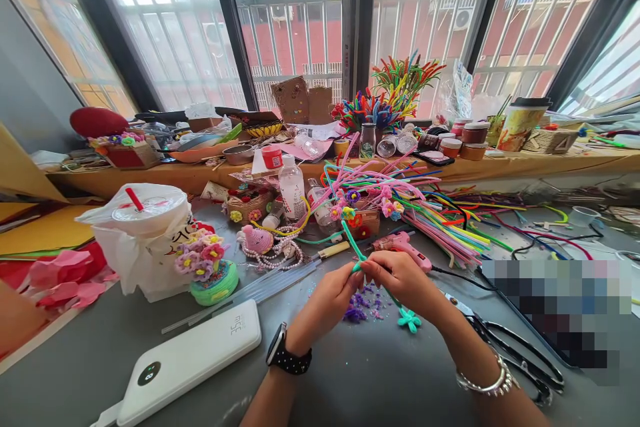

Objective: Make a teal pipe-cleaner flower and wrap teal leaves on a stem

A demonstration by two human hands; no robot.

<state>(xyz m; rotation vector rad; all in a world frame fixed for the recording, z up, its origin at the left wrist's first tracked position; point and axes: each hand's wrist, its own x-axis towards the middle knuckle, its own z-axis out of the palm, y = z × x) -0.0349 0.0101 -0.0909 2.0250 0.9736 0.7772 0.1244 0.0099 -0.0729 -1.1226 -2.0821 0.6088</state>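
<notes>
Both hands meet over the grey table near its front. My left hand (330, 297) and my right hand (400, 280) each pinch a teal pipe cleaner (353, 244) that rises between them toward a small bunch of pipe-cleaner flowers (350, 208). Its lower end hangs under my right hand and ends in a teal flower shape (410, 320). Purple fuzzy scraps (361, 303) lie on the table just below my hands. A pink hot glue gun (403, 245) lies right behind my right hand.
A white power bank (190, 360) lies front left, black scissors (520, 353) front right. A lidded drink cup in a plastic bag (143, 233) and a small flower pot craft (210, 267) stand left. A heap of coloured pipe cleaners (440, 213) spreads behind.
</notes>
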